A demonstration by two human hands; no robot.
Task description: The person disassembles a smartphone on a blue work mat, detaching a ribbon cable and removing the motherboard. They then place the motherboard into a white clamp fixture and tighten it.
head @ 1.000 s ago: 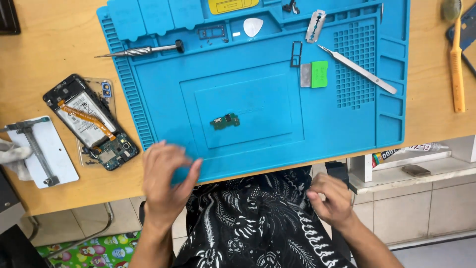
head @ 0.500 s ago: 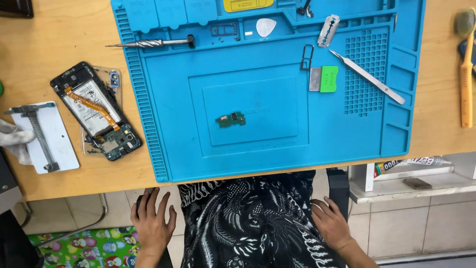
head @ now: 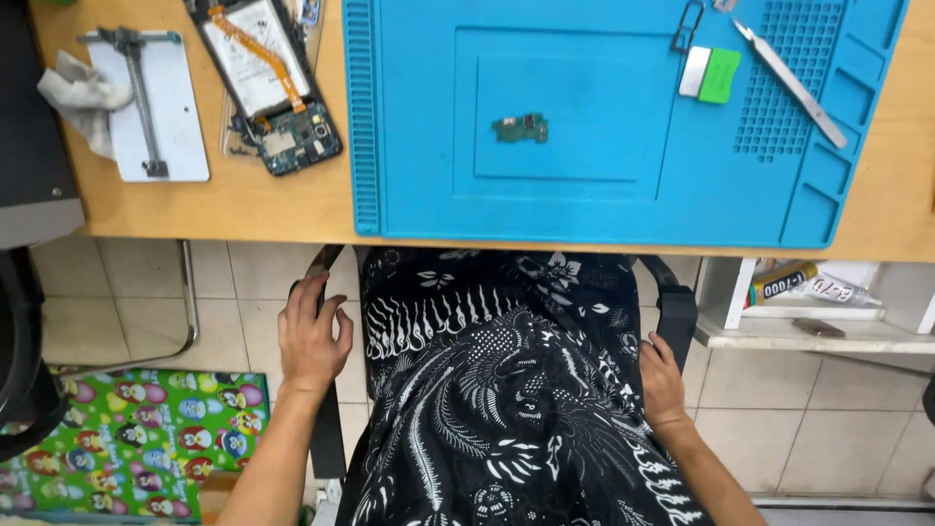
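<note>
Both hands are down below the desk edge, off the work surface. The left hand (head: 312, 336) lies palm down over the black left armrest (head: 317, 282) of the chair, fingers spread and curled lightly on it. The right hand (head: 662, 382) sits at the right armrest (head: 675, 321), fingers curved against it beside the black-and-white patterned cloth (head: 506, 390) over the lap; how firmly it grips I cannot tell. Up on the wooden desk (head: 243, 200) the blue mat (head: 604, 209) fills the middle, and a small green circuit board (head: 520, 128) lies alone in its sunken centre panel, well apart from both hands. Right of it rest a grey card and a green card (head: 720, 76), touching side by side, with metal tweezers (head: 791, 82) slanting over the dotted grid. A black clip (head: 686, 27) lies just above the cards. Left of the mat lies an opened phone (head: 265, 78), orange flex cable across its battery, and beside that a white plate (head: 168, 107) with a metal clamp bar and a crumpled white cloth (head: 86, 95) at its edge. Under the desk on the right, a shelf (head: 808, 331) holds glue tubes (head: 801, 282). A cartoon-print mat (head: 136, 438) covers the floor at lower left.
</note>
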